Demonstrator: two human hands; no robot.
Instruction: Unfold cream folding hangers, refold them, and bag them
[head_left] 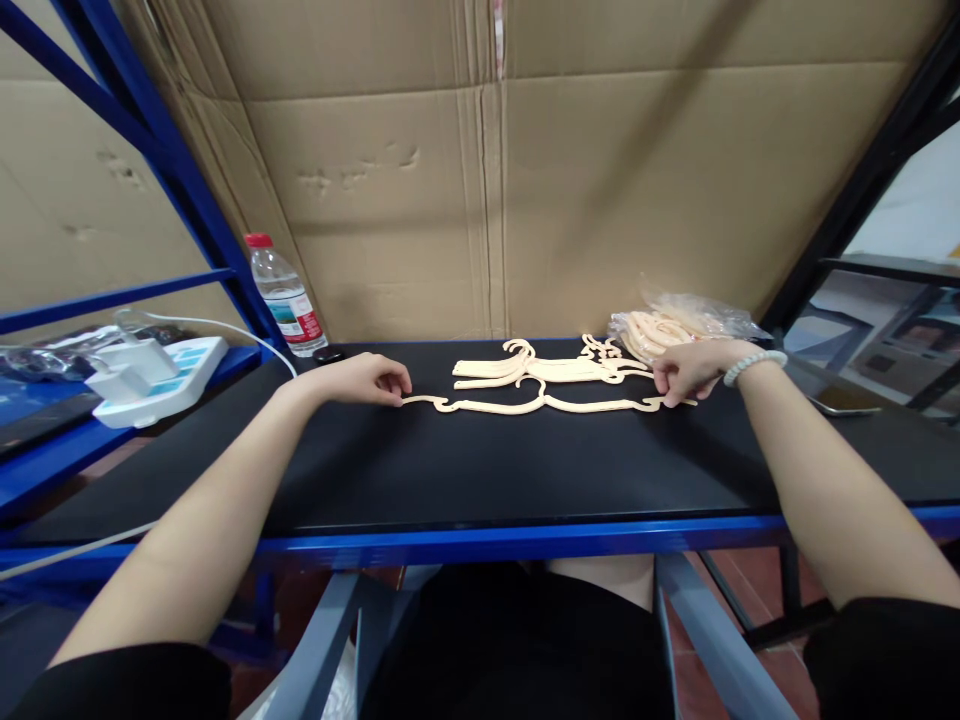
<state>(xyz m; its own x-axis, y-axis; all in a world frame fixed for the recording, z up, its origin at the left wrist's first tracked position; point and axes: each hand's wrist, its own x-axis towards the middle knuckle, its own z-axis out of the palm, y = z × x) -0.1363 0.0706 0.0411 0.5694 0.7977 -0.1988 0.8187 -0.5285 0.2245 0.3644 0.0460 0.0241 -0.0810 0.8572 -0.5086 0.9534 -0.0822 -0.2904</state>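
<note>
A cream plastic hanger [540,404] lies flat across the black tabletop [487,470]. My left hand [371,380] pinches its left tip, fingers curled. At the hanger's right tip, my right hand [686,370] is closed, and a white bead bracelet sits on that wrist. Just behind the hanger lies a small pile of the same cream hangers [540,368]. A clear plastic bag with more hangers [675,325] rests at the back right, close to my right hand.
A water bottle with a red cap [285,295] stands at the back left. A white power strip with chargers and a cable [154,380] sits on the blue shelf to the left. A phone [844,400] lies at the right. Cardboard [525,170] walls the back.
</note>
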